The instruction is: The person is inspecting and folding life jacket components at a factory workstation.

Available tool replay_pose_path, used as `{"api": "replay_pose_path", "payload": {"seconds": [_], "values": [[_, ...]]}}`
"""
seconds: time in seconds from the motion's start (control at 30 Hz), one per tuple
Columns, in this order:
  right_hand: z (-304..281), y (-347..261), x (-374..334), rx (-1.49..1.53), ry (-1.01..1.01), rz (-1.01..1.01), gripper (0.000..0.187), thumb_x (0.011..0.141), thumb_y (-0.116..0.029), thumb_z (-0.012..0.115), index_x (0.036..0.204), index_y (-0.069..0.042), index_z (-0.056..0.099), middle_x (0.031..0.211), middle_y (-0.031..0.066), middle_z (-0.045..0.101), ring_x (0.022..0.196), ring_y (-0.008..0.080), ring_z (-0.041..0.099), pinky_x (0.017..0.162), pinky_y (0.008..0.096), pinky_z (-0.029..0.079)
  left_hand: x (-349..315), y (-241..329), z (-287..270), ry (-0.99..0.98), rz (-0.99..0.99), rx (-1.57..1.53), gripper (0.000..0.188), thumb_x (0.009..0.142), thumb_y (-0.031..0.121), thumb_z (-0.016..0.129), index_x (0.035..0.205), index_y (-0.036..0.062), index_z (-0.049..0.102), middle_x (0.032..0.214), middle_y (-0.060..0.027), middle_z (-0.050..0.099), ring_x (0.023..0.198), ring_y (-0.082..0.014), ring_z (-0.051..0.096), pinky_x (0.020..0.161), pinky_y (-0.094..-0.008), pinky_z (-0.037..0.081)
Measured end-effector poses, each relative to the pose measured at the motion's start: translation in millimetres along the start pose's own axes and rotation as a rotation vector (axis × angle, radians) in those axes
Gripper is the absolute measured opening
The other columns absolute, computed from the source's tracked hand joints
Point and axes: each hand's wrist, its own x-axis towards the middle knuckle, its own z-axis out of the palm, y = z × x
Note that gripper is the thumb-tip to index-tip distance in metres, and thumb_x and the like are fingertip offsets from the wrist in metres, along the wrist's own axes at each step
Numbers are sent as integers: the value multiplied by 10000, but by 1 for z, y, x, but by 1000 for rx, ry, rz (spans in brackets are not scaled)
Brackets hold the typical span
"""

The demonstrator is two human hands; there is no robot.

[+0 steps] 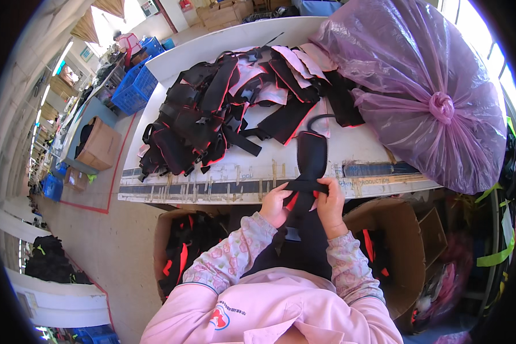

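Observation:
At the table's front edge I hold a black padded strap (312, 156) with red edging. Its wide end lies on the table and its lower part hangs toward my lap. A narrow black band (305, 186) runs crosswise over it. My left hand (275, 205) pinches the band's left end, and my right hand (331, 203) pinches the right end between thumb and fingers. Red lining shows between the hands, just under the band. Beyond, a heap of similar black padded straps (180, 140) with red edges and pale pink backs covers much of the table.
A large tied pink plastic bag (407, 74) fills the table's right side. Below the white table (350, 152) stand open cardboard boxes (404, 229) holding black and red pieces. Blue crates (133, 86) and another carton (100, 143) line the left, where a person (127, 45) works farther off.

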Motion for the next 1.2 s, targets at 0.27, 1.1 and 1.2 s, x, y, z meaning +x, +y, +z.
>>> {"api": "replay_pose_path", "payload": {"seconds": [0.27, 1.1, 1.2], "values": [[-11, -21, 12, 635, 26, 490, 165, 810, 110, 463, 876, -26, 529, 817, 42, 595, 709, 135, 574, 677, 233, 464, -8, 1, 9, -228, 116, 360, 180, 873, 96, 499, 970, -12, 606, 978, -98, 633, 885, -178, 613, 822, -323, 490], [-28, -33, 0, 429, 72, 334, 99, 897, -87, 581, 865, 5, 564, 738, -18, 523, 685, 66, 447, 625, 202, 382, -23, 12, 42, -239, -2, -131, 411, 955, 345, 456, 1161, -5, 518, 1169, -110, 588, 1026, -211, 593, 904, -342, 467], [-29, -24, 0, 592, 169, 450, 83, 899, -83, 583, 879, -2, 579, 747, -35, 538, 686, 46, 459, 634, 190, 394, -22, 2, 36, -246, 80, -17, 365, 950, 310, 483, 1166, 17, 513, 1152, -92, 593, 1001, -197, 600, 897, -354, 470]]}}
